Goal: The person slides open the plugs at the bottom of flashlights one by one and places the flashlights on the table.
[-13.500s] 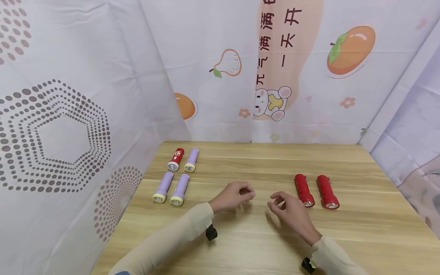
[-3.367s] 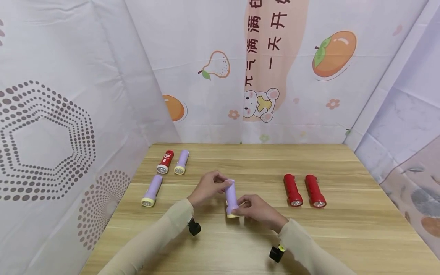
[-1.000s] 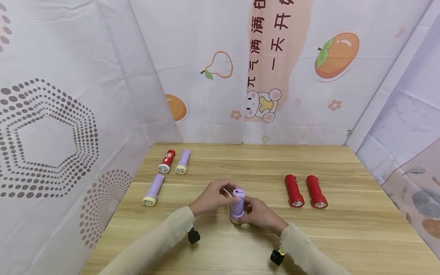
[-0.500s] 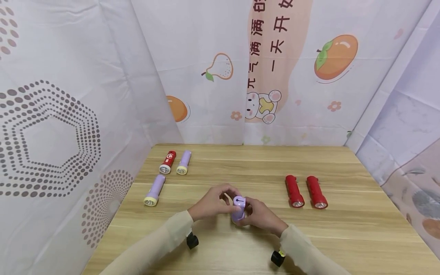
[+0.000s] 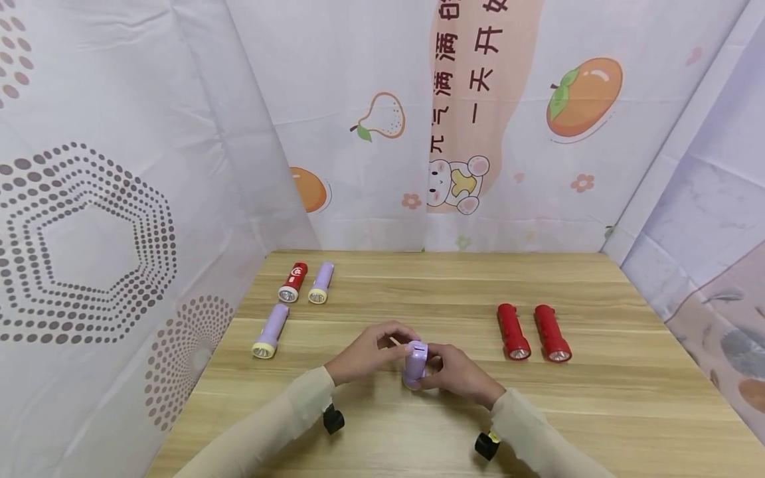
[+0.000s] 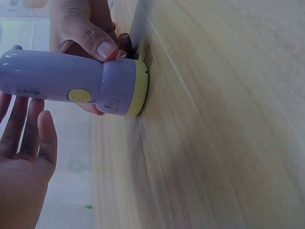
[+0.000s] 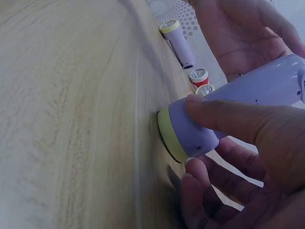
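A lavender flashlight [image 5: 416,362] with a yellow head stands nearly upright at the table's middle, its lens end facing down at the tabletop. My right hand [image 5: 457,373] grips it low, thumb and fingers around the head, as the right wrist view [image 7: 267,138] shows. Beside the tail end is my left hand [image 5: 370,352]. Its fingers [image 6: 19,121] look fairly straight in the left wrist view and reach along the barrel; the thumb is at the tail in the head view. A yellow oval switch [image 6: 79,96] shows on the barrel. The lens is hidden.
To the left lie another lavender flashlight [image 5: 271,332], a red one with a white rim [image 5: 293,282] and a smaller lavender one [image 5: 321,283]. Two red flashlights [image 5: 514,332] lie side by side at right. Printed curtains [image 5: 358,219] border the wooden table [image 5: 597,411].
The lavender flashlight left the front left group and came to the middle between both hands. First held slanted, it has since been turned upright, tail up. The left hand's grip has loosened.
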`<state>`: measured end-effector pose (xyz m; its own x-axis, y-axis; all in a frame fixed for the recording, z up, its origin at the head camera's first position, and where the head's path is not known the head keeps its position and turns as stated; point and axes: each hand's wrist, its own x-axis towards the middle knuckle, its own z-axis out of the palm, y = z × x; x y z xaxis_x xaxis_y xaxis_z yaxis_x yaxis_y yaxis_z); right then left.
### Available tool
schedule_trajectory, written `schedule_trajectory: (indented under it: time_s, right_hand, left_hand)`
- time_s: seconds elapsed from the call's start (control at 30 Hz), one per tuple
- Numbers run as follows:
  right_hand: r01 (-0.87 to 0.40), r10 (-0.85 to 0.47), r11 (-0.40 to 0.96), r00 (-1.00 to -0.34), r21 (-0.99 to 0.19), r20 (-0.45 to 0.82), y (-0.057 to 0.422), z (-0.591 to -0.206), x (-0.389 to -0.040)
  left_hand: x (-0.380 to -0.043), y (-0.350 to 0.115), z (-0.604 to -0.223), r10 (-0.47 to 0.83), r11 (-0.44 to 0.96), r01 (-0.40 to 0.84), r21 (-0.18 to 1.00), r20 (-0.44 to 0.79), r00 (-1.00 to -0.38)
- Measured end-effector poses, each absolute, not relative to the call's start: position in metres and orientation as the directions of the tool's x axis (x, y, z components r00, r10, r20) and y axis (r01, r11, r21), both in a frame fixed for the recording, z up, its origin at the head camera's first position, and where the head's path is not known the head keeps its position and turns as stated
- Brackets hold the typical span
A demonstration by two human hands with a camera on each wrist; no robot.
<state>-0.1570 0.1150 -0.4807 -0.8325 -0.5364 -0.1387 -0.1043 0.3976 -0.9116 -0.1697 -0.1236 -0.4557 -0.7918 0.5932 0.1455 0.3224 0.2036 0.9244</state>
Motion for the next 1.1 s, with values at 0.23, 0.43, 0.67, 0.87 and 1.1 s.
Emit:
schedule_trajectory:
  time_s: [0.23, 0.43, 0.67, 0.87, 1.1]
  right_hand:
    - [-0.108, -0.532, 0.414, -0.835, -0.904, -0.143, 0.1151, -0.4815, -0.1578]
    - [-0.107, -0.531, 0.419, -0.835, -0.902, -0.147, 0.1154, -0.4813, -0.1584]
    - [-0.099, -0.53, 0.412, -0.835, -0.906, -0.149, 0.1142, -0.4797, -0.1571]
    - [-0.096, -0.527, 0.414, -0.836, -0.905, -0.152, 0.1139, -0.4797, -0.1577]
    - [-0.083, -0.526, 0.416, -0.834, -0.906, -0.165, 0.1143, -0.4803, -0.1578]
  left_hand:
    - [-0.1705, -0.1251, -0.4552, 0.601, 0.165, 0.271, 0.948, 0.121, -0.79]
    - [-0.1718, -0.1243, -0.4552, 0.594, 0.158, 0.255, 0.954, 0.114, -0.796]
    - [-0.1719, -0.1234, -0.4546, 0.59, 0.159, 0.253, 0.954, 0.114, -0.799]
    - [-0.1727, -0.1233, -0.4543, 0.578, 0.174, 0.26, 0.95, 0.115, -0.808]
    - [-0.1716, -0.121, -0.4513, 0.572, 0.162, 0.241, 0.957, 0.108, -0.813]
